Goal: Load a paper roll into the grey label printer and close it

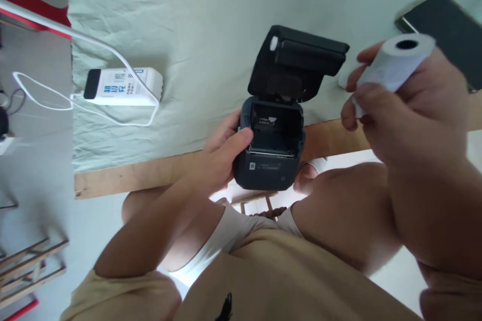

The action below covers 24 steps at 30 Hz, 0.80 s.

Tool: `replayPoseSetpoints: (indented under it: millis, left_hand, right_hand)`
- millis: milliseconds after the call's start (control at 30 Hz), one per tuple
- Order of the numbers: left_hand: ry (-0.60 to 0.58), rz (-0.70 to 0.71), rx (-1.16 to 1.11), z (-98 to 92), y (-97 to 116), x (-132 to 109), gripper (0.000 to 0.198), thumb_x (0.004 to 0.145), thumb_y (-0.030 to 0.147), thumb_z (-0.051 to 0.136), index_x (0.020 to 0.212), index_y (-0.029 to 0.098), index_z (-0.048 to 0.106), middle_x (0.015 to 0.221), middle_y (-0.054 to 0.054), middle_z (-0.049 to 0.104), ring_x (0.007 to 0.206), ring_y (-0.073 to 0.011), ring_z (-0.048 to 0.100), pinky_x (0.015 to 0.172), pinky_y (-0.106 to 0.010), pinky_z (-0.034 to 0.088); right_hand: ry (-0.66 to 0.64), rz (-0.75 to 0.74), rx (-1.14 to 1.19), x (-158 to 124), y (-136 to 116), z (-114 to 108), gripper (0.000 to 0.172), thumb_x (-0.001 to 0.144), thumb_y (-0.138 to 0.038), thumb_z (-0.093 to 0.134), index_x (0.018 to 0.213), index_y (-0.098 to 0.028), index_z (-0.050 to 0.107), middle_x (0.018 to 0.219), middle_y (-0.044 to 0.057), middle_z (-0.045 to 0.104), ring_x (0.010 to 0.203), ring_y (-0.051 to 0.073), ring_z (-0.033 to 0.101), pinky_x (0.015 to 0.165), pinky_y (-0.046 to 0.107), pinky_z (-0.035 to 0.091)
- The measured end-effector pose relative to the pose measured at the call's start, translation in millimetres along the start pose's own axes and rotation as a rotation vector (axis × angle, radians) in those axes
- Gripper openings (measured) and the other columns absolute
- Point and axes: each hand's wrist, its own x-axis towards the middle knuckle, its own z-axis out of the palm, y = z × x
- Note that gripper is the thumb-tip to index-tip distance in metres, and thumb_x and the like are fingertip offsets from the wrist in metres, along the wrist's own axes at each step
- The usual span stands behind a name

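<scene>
Printer (273,153) sat right at the near edge of the tabletop (150,173), partly over your lap. Your left hand (222,155) was clamped on its left side, thumb across the top corner, which seemed to steady it and keep its open bay facing up at you. Its lid (297,62) stood tipped back on the far side, so the bay lay exposed and looked empty. Your right hand (399,105) was closed on 1 paper roll (395,62), gripping it around the side with its hollow core pointing away. You held that roll up to the right, well apart from the printer.

A creased pale green cloth (196,25) covered the tabletop, leaving only a bare wooden strip along the near edge. A white power bank (120,87) lay on the cloth to the left with a white cable (56,30) looping off it. A dark phone (448,30) lay at the far right. Beyond the left edge was a grey floor (33,185) with a wooden frame (30,266) on it.
</scene>
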Motion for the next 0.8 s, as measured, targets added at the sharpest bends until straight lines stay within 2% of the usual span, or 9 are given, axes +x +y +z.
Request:
replayPoseSetpoints:
  millis: [133, 200, 333, 433, 500, 600, 700, 800]
  left_hand:
    - [-0.001, 0.018, 0.030, -1.2, -1, 0, 0.042, 0.091, 0.047, 0.075, 0.124, 0.021, 0.069, 0.109, -0.006, 0.082, 0.097, -0.0237, 0.080, 0.079, -0.032, 0.067]
    - [0.005, 0.032, 0.026, -1.1, -1, 2, 0.043, 0.089, 0.047, 0.077, 0.122, 0.021, 0.069, 0.108, -0.006, 0.081, 0.094, -0.0229, 0.080, 0.077, -0.032, 0.067]
    - [0.075, 0.009, 0.042, 2.8, 0, 4, 0.040, 0.086, 0.045, 0.080, 0.114, 0.019, 0.070, 0.099, -0.004, 0.079, 0.086, -0.0200, 0.078, 0.075, -0.031, 0.065]
    - [0.075, 0.021, 0.019, 6.4, 2, 5, 0.037, 0.084, 0.042, 0.081, 0.110, 0.018, 0.071, 0.092, -0.002, 0.077, 0.077, -0.0164, 0.076, 0.071, -0.028, 0.064]
    - [0.071, 0.029, 0.009, 7.8, 3, 5, 0.035, 0.085, 0.042, 0.080, 0.108, 0.019, 0.070, 0.090, -0.001, 0.077, 0.076, -0.0161, 0.075, 0.070, -0.028, 0.064]
    - [0.074, 0.015, 0.002, 9.3, 3, 5, 0.033, 0.084, 0.041, 0.080, 0.106, 0.020, 0.069, 0.089, -0.001, 0.077, 0.076, -0.0170, 0.076, 0.069, -0.029, 0.064]
    - [0.087, -0.011, -0.016, 10.6, 4, 5, 0.029, 0.082, 0.038, 0.080, 0.102, 0.020, 0.068, 0.083, 0.001, 0.075, 0.070, -0.0157, 0.074, 0.066, -0.028, 0.064]
    - [0.081, 0.001, -0.008, 10.5, 3, 6, 0.032, 0.081, 0.041, 0.081, 0.100, 0.020, 0.066, 0.080, 0.001, 0.072, 0.068, -0.0151, 0.072, 0.066, -0.028, 0.063]
  right_hand:
    - [-0.172, -0.112, -0.345, -2, 14, -6, 0.025, 0.084, -0.028, 0.068, 0.109, -0.025, 0.062, 0.085, 0.000, 0.064, 0.074, 0.014, 0.065, 0.070, 0.036, 0.056]
    - [-0.190, -0.235, -0.513, -2, 17, -7, 0.027, 0.086, -0.037, 0.069, 0.110, -0.024, 0.064, 0.092, 0.002, 0.065, 0.086, 0.019, 0.066, 0.080, 0.043, 0.057]
    - [-0.139, -0.457, -0.753, 0, 22, -6, 0.050, 0.090, -0.070, 0.062, 0.105, -0.022, 0.064, 0.094, 0.005, 0.066, 0.087, 0.022, 0.067, 0.072, 0.039, 0.056]
    - [-0.106, -0.493, -0.838, 0, 26, -5, 0.061, 0.088, -0.080, 0.056, 0.102, -0.021, 0.060, 0.089, 0.005, 0.067, 0.082, 0.022, 0.067, 0.068, 0.037, 0.054]
    - [-0.104, -0.451, -0.863, -1, 25, -3, 0.055, 0.087, -0.074, 0.064, 0.104, -0.021, 0.060, 0.088, 0.005, 0.069, 0.079, 0.022, 0.067, 0.066, 0.035, 0.052]
    - [-0.081, -0.352, -0.869, -3, 20, 2, 0.041, 0.081, -0.044, 0.080, 0.109, -0.022, 0.061, 0.100, 0.008, 0.073, 0.084, 0.022, 0.069, 0.072, 0.035, 0.054]
    - [-0.051, -0.246, -0.857, -2, 15, 9, 0.046, 0.078, -0.031, 0.082, 0.119, -0.024, 0.061, 0.114, 0.011, 0.074, 0.095, 0.024, 0.071, 0.082, 0.038, 0.055]
    - [-0.097, -0.171, -0.877, 0, 18, 11, 0.056, 0.078, -0.028, 0.080, 0.129, -0.024, 0.057, 0.111, 0.010, 0.074, 0.095, 0.027, 0.071, 0.083, 0.040, 0.055]
